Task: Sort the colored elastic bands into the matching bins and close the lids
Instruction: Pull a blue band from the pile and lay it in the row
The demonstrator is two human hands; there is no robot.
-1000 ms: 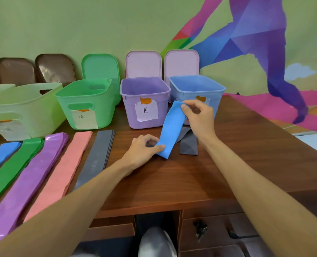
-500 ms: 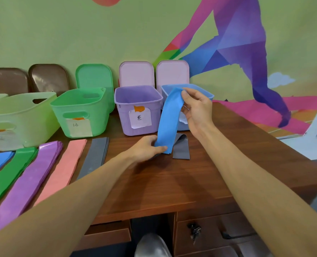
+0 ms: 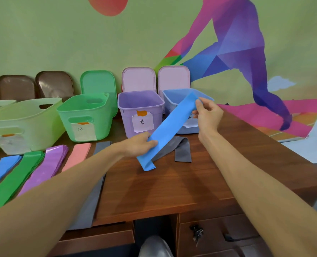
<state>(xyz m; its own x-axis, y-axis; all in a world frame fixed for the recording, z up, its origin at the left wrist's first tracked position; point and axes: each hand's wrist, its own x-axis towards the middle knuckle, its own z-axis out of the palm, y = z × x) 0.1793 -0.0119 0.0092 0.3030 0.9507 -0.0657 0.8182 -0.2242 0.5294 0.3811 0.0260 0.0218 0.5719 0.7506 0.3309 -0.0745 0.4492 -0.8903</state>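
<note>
A blue elastic band (image 3: 169, 129) stretches diagonally between my hands. My right hand (image 3: 207, 115) pinches its upper end in front of the open blue bin (image 3: 172, 95). My left hand (image 3: 140, 144) grips the band near its lower end, which hangs just above the table. A crumpled grey band (image 3: 180, 150) lies on the wood below. To the left, flat bands lie in rows: blue (image 3: 0, 169), green (image 3: 15, 179), purple (image 3: 48, 166), pink (image 3: 78, 154) and grey (image 3: 96, 191). The purple bin (image 3: 141, 115) and green bin (image 3: 85, 117) stand open.
A pale green bin (image 3: 24, 123) stands at far left. Lids lean on the wall behind the bins: two brown (image 3: 35, 86), one green (image 3: 98, 82), two pink (image 3: 155, 78). The wooden table (image 3: 172, 186) has drawers and a key below its front edge.
Both hands have pulled the blue band out longer. My right hand carried its top end up and right toward the blue bin while the left kept the lower end near the table.
</note>
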